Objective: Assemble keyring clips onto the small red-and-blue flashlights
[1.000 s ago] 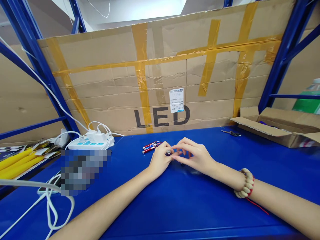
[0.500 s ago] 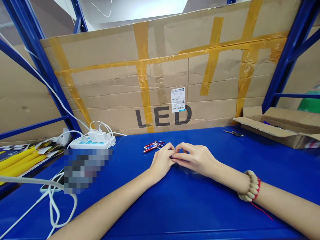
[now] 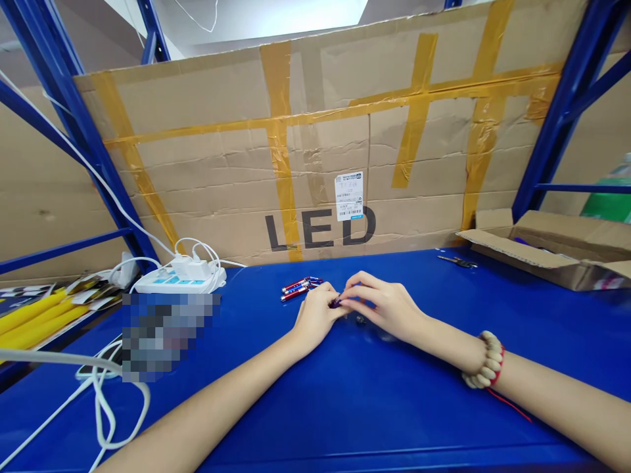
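Both my hands meet at the middle of the blue table (image 3: 374, 401). My left hand (image 3: 315, 316) and my right hand (image 3: 384, 306) pinch the same small purple cylinder (image 3: 336, 303), a mini flashlight by its look, from opposite ends. A tiny dark part (image 3: 361, 320) lies on the table just under my right fingers. Just behind my left hand lie a few red and blue mini flashlights (image 3: 298, 288) in a small heap. A bead bracelet (image 3: 486, 360) sits on my right wrist.
A taped cardboard sheet marked LED (image 3: 320, 164) stands at the back. A white power strip (image 3: 180, 279) with chargers and loose white cables (image 3: 106, 407) is at the left. An open cardboard box (image 3: 552, 253) and small scissors (image 3: 456, 261) are at the right. Yellow sticks (image 3: 34, 322) lie far left.
My fingers shifted on the small cylinder: a second ago its silver end showed between my hands, then they closed together, and now its purple body shows. The arms barely moved.
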Tool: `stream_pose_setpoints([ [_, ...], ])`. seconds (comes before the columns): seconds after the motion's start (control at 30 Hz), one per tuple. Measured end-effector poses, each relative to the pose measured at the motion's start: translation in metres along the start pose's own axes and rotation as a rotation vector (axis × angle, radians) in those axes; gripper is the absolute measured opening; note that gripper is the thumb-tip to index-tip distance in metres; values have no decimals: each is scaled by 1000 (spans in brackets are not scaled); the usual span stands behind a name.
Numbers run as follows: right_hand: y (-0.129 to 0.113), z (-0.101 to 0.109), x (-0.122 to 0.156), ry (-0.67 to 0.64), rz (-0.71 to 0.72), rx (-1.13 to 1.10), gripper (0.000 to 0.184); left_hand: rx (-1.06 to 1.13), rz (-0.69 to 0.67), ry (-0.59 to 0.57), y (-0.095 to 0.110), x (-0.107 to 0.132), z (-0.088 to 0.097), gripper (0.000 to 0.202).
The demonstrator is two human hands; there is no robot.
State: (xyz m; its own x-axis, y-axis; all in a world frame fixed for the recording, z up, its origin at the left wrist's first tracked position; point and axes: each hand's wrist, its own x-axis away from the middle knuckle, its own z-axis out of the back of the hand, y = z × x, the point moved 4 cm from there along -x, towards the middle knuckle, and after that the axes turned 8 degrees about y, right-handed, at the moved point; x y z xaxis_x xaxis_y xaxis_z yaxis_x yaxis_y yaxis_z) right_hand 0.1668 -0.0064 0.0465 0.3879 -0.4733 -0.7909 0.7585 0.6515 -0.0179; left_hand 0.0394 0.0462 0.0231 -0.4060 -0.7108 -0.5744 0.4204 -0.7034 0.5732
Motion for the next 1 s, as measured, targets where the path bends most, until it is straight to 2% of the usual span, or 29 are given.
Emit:
stream_pose_setpoints([
  [0.1, 14, 1, 0, -5, -187, -13, 26, 60, 74, 94, -3, -2, 4, 36],
  [0.17, 24, -3, 2, -57, -254, 25, 26, 67, 121, 121, -4, -3, 5, 39],
  [0.37, 41, -23, 11, -321, -198, 114, 35, 45, 121, 90, 0, -2, 4, 44],
  [0.47, 40, -25, 12, -383, -212, 106, 37, -9, 88, 45, 3, 0, 2, 46],
  [0.8, 33, -21, 7, -325, -199, 43, 23, 12, 155, -97, 7, 4, 0, 40],
  [1.0, 36, -21, 6, -267, -278, -27, 14, 31, 136, -126, 7, 3, -2, 41],
])
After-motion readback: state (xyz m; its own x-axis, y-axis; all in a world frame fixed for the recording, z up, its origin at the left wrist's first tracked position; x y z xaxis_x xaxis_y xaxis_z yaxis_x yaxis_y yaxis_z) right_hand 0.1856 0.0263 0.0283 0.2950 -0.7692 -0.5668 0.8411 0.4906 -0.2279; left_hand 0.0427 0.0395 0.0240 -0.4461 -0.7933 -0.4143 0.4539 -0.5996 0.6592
